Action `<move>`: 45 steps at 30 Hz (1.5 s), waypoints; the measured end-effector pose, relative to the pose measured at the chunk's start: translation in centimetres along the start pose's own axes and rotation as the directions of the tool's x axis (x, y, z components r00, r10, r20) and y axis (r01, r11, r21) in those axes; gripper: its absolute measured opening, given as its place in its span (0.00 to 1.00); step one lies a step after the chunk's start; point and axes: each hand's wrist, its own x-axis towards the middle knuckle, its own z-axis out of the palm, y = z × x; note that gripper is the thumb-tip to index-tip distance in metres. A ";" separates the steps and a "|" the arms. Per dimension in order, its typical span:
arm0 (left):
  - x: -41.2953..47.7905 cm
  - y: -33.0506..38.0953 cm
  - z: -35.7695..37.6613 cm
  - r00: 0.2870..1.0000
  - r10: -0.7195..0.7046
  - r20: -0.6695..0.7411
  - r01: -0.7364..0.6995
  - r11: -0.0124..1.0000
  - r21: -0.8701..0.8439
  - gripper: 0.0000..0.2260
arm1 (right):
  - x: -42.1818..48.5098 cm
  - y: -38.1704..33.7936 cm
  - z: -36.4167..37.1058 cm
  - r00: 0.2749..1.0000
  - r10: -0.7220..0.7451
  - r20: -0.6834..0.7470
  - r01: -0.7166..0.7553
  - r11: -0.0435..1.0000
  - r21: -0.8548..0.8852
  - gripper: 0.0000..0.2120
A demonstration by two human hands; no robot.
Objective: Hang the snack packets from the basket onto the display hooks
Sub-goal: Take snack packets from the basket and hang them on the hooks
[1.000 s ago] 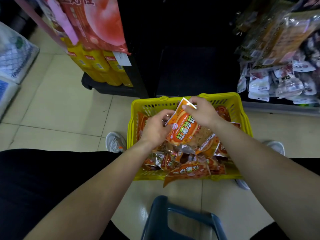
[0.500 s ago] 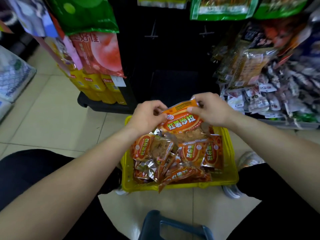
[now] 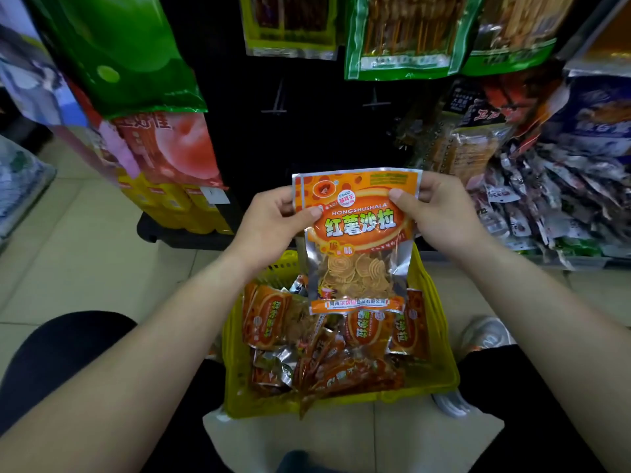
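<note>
Rack (image 3: 307, 138), packet (image 3: 356, 233) now upright (left hand (image 3: 269, 220), right hand (image 3: 440, 209))

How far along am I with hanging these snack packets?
Done: nothing visibly; the hooks ahead look bare. In hand: left hand and right hand pinch one orange packet by its top corners above the basket. Left: hanging it, plus many packets in the basket.
</note>
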 end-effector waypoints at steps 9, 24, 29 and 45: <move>2.9 -0.7 -0.7 0.998 0.011 -0.063 -0.011 1.000 -0.009 0.05 | 2.7 2.4 -2.2 0.995 0.065 -0.078 -0.076 0.986 -0.152 0.05; 3.9 -1.2 -2.5 0.994 -0.052 -0.098 0.048 0.998 -0.044 0.07 | 3.7 2.8 -1.6 0.996 0.078 -0.044 -0.083 0.988 -0.128 0.06; 3.1 -1.3 -0.9 0.993 -0.080 -0.083 0.079 0.997 -0.021 0.10 | 3.5 3.1 0.5 0.992 0.108 -0.071 -0.115 0.989 -0.090 0.03; 2.9 -1.1 1.3 0.978 -0.045 -0.202 0.062 0.995 0.081 0.14 | 3.4 2.9 2.8 0.974 0.131 -0.186 -0.160 0.976 -0.149 0.11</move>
